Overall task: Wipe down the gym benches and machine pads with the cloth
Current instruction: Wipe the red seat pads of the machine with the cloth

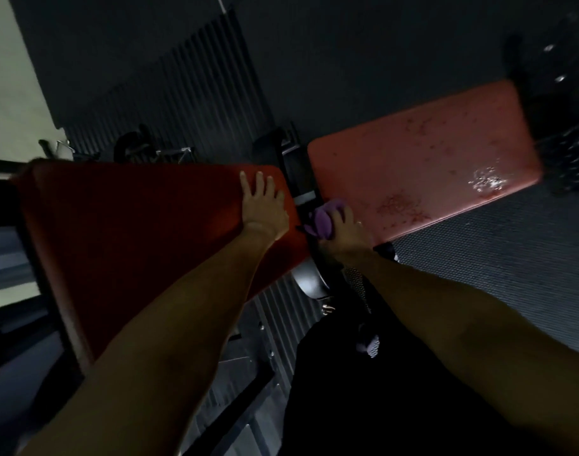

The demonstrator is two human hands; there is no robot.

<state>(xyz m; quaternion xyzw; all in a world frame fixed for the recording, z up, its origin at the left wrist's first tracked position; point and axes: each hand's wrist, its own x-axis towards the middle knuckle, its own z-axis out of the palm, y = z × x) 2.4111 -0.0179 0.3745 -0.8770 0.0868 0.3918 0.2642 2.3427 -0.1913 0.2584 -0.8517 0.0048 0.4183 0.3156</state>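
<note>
A gym bench has two red pads. The darker red back pad (133,232) fills the left middle; the lighter, worn seat pad (426,153) lies to the right, with scuffs and a cracked white patch. My left hand (263,205) rests flat with straight fingers on the back pad's right end. My right hand (342,227) grips a bunched purple cloth (322,218) at the seat pad's left edge, over the black gap between the pads.
A black metal frame and hinge (301,179) join the two pads. Dark ribbed rubber flooring (498,251) surrounds the bench. Black machine parts (545,93) stand at the far right, and handles and clips (140,146) lie behind the back pad.
</note>
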